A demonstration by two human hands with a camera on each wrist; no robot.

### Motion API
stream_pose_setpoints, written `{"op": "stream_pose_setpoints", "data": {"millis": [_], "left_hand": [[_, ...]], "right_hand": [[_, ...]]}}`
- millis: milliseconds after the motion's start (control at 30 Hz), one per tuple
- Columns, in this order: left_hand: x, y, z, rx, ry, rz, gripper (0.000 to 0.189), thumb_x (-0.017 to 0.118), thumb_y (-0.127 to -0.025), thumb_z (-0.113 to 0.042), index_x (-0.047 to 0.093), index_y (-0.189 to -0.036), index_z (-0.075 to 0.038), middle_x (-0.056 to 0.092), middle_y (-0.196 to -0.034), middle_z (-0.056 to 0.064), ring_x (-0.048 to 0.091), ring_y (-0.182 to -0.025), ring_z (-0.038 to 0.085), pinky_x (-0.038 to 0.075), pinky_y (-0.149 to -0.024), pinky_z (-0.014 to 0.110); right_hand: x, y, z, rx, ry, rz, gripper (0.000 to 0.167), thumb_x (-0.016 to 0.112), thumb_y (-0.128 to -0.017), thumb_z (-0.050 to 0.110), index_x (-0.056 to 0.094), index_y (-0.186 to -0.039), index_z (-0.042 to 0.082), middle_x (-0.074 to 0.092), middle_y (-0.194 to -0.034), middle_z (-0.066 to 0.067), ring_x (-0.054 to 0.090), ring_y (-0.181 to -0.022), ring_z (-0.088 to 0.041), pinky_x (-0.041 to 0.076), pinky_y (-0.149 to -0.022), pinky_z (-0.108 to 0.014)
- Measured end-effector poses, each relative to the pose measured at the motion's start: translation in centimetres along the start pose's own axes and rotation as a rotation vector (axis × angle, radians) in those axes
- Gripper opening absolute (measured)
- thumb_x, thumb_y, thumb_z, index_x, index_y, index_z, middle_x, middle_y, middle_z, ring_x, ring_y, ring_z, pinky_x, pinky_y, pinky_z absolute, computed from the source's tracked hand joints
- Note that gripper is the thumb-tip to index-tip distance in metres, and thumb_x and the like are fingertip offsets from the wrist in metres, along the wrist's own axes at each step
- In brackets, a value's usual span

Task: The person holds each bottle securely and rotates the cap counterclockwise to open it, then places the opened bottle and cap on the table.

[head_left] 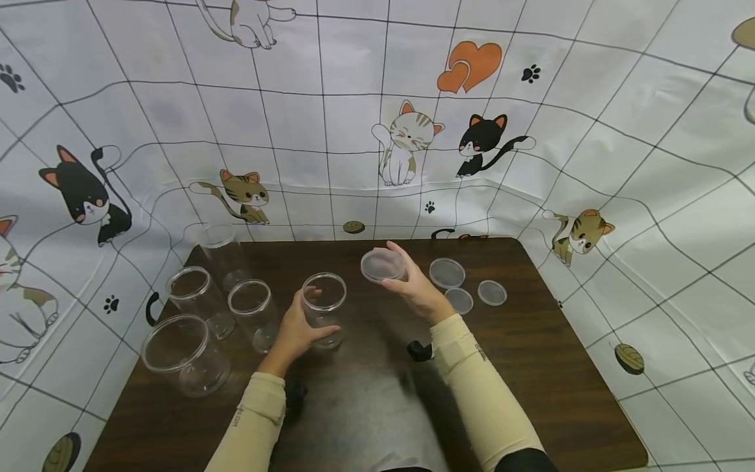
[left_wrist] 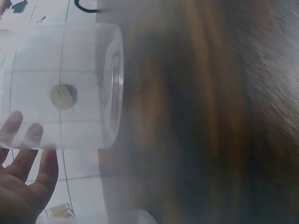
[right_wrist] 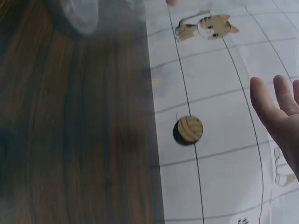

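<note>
My left hand point(head_left: 295, 334) grips a clear round jar point(head_left: 326, 317) by its side, thumb on the near side and fingers behind. In the left wrist view, the jar point(left_wrist: 60, 88) lies across the upper left, with fingertips of the hand point(left_wrist: 28, 175) against its wall. Whether its base touches the table cannot be told. To the right, my right hand point(head_left: 421, 288) pinches a translucent round lid point(head_left: 382, 265) at its edge, a short way from the jar's open mouth. The right wrist view shows part of that hand point(right_wrist: 280, 112), but not the lid.
Several clear jars of different sizes, including a wide one point(head_left: 197, 367) and a tall one point(head_left: 227, 259), stand open on the left. Three more lids lie right of my right hand, one of them point(head_left: 492, 293) apart. The dark wooden table point(head_left: 531, 380) meets a cat-print curtain point(head_left: 330, 118).
</note>
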State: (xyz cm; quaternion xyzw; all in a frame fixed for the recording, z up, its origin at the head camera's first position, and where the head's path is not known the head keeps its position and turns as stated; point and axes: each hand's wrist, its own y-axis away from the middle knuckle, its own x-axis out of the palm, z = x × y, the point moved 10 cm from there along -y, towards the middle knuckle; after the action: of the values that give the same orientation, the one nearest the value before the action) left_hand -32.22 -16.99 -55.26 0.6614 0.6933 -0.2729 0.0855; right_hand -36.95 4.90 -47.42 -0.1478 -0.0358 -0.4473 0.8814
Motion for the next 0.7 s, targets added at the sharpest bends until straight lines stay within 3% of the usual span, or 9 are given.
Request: {"op": "stream_pose_setpoints", "data": {"millis": [167, 267, 467, 600, 700], "left_hand": [[-0.7, 1.0, 1.5, -0.048, 0.001, -0.010, 0.103, 0.096, -0.069, -0.017, 0.031, -0.148, -0.001, 0.049, -0.148, 0.019, 0.045, -0.135, 0.043, 0.038, -0.108, 0.059], [-1.0, 1.4, 1.9, -0.050, 0.011, -0.026, 0.104, 0.096, -0.069, -0.018, 0.031, -0.148, -0.001, 0.050, -0.147, 0.019, 0.046, -0.133, 0.044, 0.039, -0.107, 0.059], [-1.1, 1.8, 2.3, -0.043, 0.016, -0.040, 0.106, 0.096, -0.069, -0.020, 0.030, -0.149, -0.004, 0.049, -0.147, 0.017, 0.046, -0.132, 0.043, 0.038, -0.106, 0.060], [-0.8, 1.9, 2.8, -0.069, 0.023, -0.037, 0.106, 0.096, -0.070, -0.021, 0.028, -0.150, -0.006, 0.047, -0.149, 0.014, 0.042, -0.137, 0.040, 0.036, -0.109, 0.058], [-0.6, 1.9, 2.9, -0.087, 0.035, -0.040, 0.106, 0.096, -0.070, -0.022, 0.028, -0.151, -0.007, 0.047, -0.150, 0.013, 0.040, -0.139, 0.039, 0.035, -0.112, 0.056]], "right_hand": [[-2.6, 1.1, -0.3, 0.064, 0.029, -0.141, 0.077, 0.062, -0.091, -0.003, 0.010, -0.148, 0.009, 0.033, -0.157, -0.019, 0.054, -0.118, -0.014, 0.047, -0.094, -0.025], [-4.1, 1.9, 0.0, 0.047, 0.040, -0.187, 0.069, 0.060, -0.092, -0.005, 0.012, -0.142, 0.008, 0.033, -0.159, -0.020, 0.055, -0.118, -0.012, 0.047, -0.093, -0.024], [-7.8, 3.8, 1.2, -0.002, 0.092, -0.293, 0.071, 0.057, -0.098, -0.001, 0.011, -0.152, 0.006, 0.026, -0.157, -0.027, 0.052, -0.122, -0.018, 0.051, -0.094, -0.026], [-12.1, 5.9, 1.6, 0.067, 0.285, -0.414, 0.078, 0.061, -0.102, 0.011, 0.010, -0.161, 0.016, 0.022, -0.157, -0.024, 0.044, -0.132, -0.032, 0.050, -0.099, -0.036], [-15.3, 8.0, 1.8, 0.199, 0.569, -0.488, 0.085, 0.065, -0.101, 0.024, 0.007, -0.163, 0.019, 0.017, -0.157, -0.026, 0.037, -0.136, -0.043, 0.045, -0.102, -0.051]]}}
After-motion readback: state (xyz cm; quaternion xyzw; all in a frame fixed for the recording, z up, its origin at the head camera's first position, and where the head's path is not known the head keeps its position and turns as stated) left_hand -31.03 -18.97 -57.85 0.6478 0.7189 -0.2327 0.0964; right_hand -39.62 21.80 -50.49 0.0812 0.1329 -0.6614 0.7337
